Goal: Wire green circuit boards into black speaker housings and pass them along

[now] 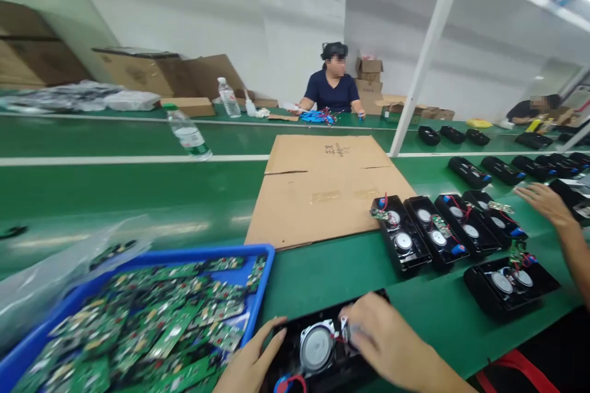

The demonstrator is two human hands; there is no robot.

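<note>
In front of me lies a black speaker case (329,374), turned open side up, with a round speaker (317,347) inside and a blue part with red wire (289,384) at its lower left. My left hand (253,359) grips the case's left end between thumb and fingers. Over the right half of the case, my right hand (387,341) has its fingers curled and pressed together near a second speaker, mostly covered by them. What those fingers pinch is hidden. To the left, a blue tray (270,258) holds many green circuit boards (173,331).
Several open speaker cases (403,242) stand to the right, one more case (511,285) nearer me. A cardboard sheet (322,196) lies ahead. A co-worker's hand (544,202) reaches in at right. Another person (332,86) sits opposite. A bottle (188,135) stands left, beyond plastic film (59,282).
</note>
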